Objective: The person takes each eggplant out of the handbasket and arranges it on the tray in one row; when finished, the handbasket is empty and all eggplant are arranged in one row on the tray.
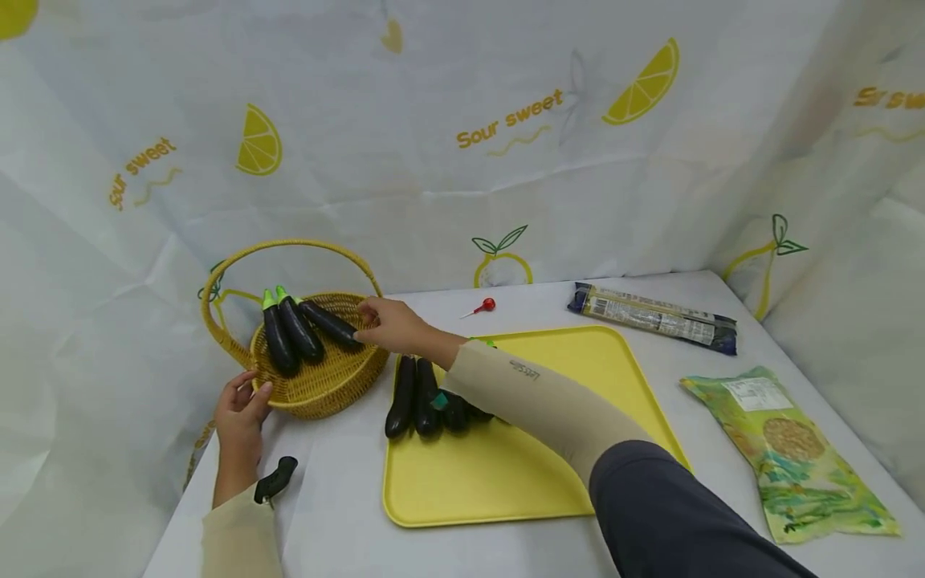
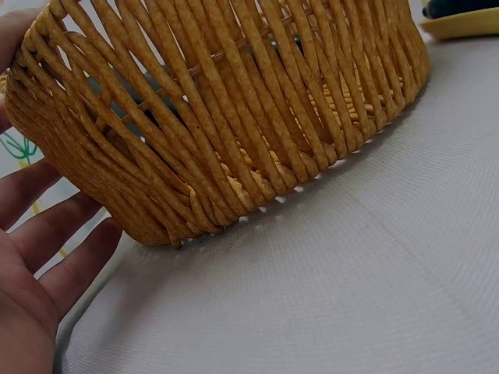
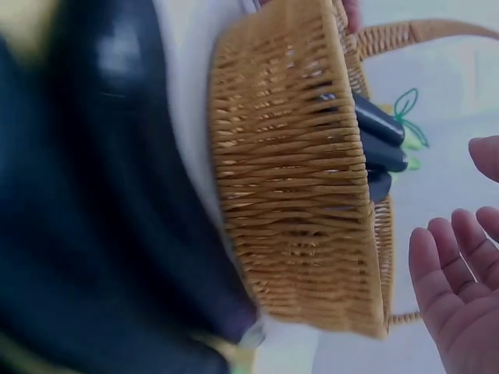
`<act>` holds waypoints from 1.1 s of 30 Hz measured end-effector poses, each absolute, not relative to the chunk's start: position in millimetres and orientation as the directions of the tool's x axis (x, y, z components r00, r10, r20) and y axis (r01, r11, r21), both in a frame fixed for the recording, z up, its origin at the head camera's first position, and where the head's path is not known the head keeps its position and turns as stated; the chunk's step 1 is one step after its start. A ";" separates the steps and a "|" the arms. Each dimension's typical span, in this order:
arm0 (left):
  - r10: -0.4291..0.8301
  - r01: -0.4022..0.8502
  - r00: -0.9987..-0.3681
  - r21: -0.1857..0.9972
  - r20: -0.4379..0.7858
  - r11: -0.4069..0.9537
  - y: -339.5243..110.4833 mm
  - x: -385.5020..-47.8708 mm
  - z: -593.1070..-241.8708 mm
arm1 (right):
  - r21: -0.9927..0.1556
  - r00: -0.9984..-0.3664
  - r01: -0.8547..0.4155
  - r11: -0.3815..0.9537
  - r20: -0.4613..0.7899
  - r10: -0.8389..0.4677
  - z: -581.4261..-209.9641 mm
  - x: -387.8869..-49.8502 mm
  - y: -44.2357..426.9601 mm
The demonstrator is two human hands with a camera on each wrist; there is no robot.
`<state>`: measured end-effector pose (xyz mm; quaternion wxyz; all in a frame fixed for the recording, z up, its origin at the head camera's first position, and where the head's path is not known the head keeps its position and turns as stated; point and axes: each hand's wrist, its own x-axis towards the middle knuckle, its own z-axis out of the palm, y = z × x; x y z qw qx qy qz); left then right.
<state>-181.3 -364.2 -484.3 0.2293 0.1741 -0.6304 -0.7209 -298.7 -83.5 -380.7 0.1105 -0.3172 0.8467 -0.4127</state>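
On the white curtain (image 1: 405, 193) behind, the orange words "Sour sweet" can be read beside lemon prints; the small printing on the long packet (image 1: 650, 318) and on the label of the green bag (image 1: 795, 461) is too small to read. Both of these lie at the right side of the counter (image 1: 328, 506), and the bag is near its right edge. The wicker basket (image 1: 340, 397) stands at the left, close to the curtain, with a strip of counter between it and the yellow tray (image 1: 535, 482). Three aubergines (image 1: 332, 325) lie inside the basket, and several more are grouped at the left part of the tray, where the right arm partly covers them; the yellow surface shows in front of them. The left hand (image 1: 242, 413) has its fingers spread and relaxed, touching the basket at its side near the rim. The right hand (image 1: 396, 327) is over the basket's right rim, with loosely bent, parted fingers and a bare palm, and it has hold of nothing.
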 end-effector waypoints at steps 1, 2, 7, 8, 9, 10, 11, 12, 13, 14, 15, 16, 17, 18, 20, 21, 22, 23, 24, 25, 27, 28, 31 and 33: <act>-0.547 0.116 -0.836 0.989 0.044 -0.097 -364.4 -181.4 -484.9 | -0.762 -0.778 -0.445 0.471 0.070 -0.624 -381.0 -303.0 -91.7; -0.545 0.117 -0.837 0.988 0.045 -0.097 -364.4 -181.1 -485.5 | -0.755 -0.786 -0.441 0.485 0.064 -0.615 -381.4 -307.1 -99.5; -0.553 0.076 -0.833 0.995 0.025 -0.068 -365.1 -178.0 -485.3 | -0.713 -0.805 -0.437 0.548 0.038 -0.592 -387.6 -323.0 -133.0; -0.555 0.069 -0.832 0.995 0.017 -0.074 -365.1 -177.1 -485.6 | -0.701 -0.804 -0.440 0.561 0.030 -0.593 -390.0 -324.8 -138.6; -0.557 0.066 -0.830 0.995 0.014 -0.073 -364.9 -176.4 -485.9 | -0.693 -0.803 -0.442 0.569 0.022 -0.596 -393.2 -326.6 -143.8; -0.556 0.064 -0.831 0.996 0.015 -0.068 -364.9 -176.0 -486.4 | -0.687 -0.804 -0.437 0.580 0.010 -0.595 -396.0 -327.9 -148.5; -0.556 0.072 -0.831 0.995 0.019 -0.074 -364.9 -176.1 -487.0 | -0.682 -0.807 -0.431 0.591 -0.001 -0.590 -398.5 -328.8 -152.5; -0.553 0.084 -0.833 0.993 0.028 -0.077 -365.3 -176.6 -487.9 | -0.674 -0.813 -0.422 0.607 -0.015 -0.582 -401.2 -329.9 -156.1; -0.550 0.092 -0.834 0.993 0.037 -0.073 -365.5 -177.2 -488.5 | -0.672 -0.821 -0.407 0.618 -0.027 -0.570 -403.4 -330.8 -159.2; -0.550 0.098 -0.834 0.992 0.040 -0.076 -365.7 -178.1 -488.8 | -0.666 -0.829 -0.396 0.632 -0.036 -0.557 -405.2 -331.7 -161.9; -0.548 0.100 -0.835 0.993 0.045 -0.070 -366.0 -179.4 -488.8 | -0.661 -0.837 -0.386 0.643 -0.042 -0.546 -406.1 -332.7 -164.2; -0.546 0.099 -0.836 0.993 0.047 -0.066 -366.3 -180.7 -488.5 | -0.652 -0.842 -0.383 0.654 -0.045 -0.538 -406.9 -334.2 -166.4; -0.548 0.102 -0.835 0.992 0.048 -0.070 -366.4 -182.1 -487.8 | -0.641 -0.846 -0.383 0.665 -0.046 -0.532 -407.7 -335.9 -168.6; -0.548 0.100 -0.835 0.993 0.047 -0.067 -366.9 -183.4 -487.1 | -0.631 -0.848 -0.385 0.674 -0.045 -0.528 -408.4 -338.0 -170.8; -0.546 0.093 -0.837 0.993 0.039 -0.072 -366.2 -184.1 -484.8 | -0.608 -0.851 -0.397 0.688 -0.037 -0.524 -409.6 -340.3 -173.4; -0.546 0.090 -0.837 0.994 0.040 -0.066 -366.2 -184.2 -484.0 | -0.595 -0.850 -0.406 0.694 -0.034 -0.526 -409.8 -341.2 -174.8; -0.546 0.090 -0.837 0.994 0.040 -0.065 -366.3 -184.0 -483.2 | -0.585 -0.847 -0.413 0.698 -0.034 -0.530 -410.4 -342.0 -176.2; -0.547 0.094 -0.836 0.994 0.044 -0.063 -366.4 -183.8 -482.4 | -0.574 -0.844 -0.420 0.703 -0.037 -0.534 -410.8 -342.1 -177.4; -0.548 0.094 -0.835 0.994 0.045 -0.061 -366.7 -183.5 -482.1 | -0.569 -0.842 -0.421 0.707 -0.045 -0.538 -410.7 -341.7 -178.4; -0.548 0.095 -0.835 0.994 0.049 -0.056 -366.9 -182.8 -481.6 | -0.564 -0.838 -0.422 0.710 -0.055 -0.543 -410.6 -341.1 -179.1; -0.554 0.087 -0.831 0.995 0.044 -0.051 -366.2 -182.2 -481.2 | -0.561 -0.831 -0.418 0.714 -0.080 -0.550 -411.1 -339.7 -180.2; -0.554 0.085 -0.831 0.995 0.040 -0.056 -365.6 -181.9 -481.2 | -0.561 -0.830 -0.414 0.717 -0.091 -0.550 -411.6 -339.1 -180.4; -0.549 0.071 -0.835 0.996 0.030 -0.053 -362.9 -181.3 -480.8 | -0.555 -0.833 -0.403 0.727 -0.106 -0.543 -413.0 -338.3 -180.4; -0.547 0.069 -0.836 0.996 0.029 -0.053 -361.5 -181.4 -480.4 | -0.560 -0.836 -0.399 0.726 -0.103 -0.539 -413.0 -338.8 -180.0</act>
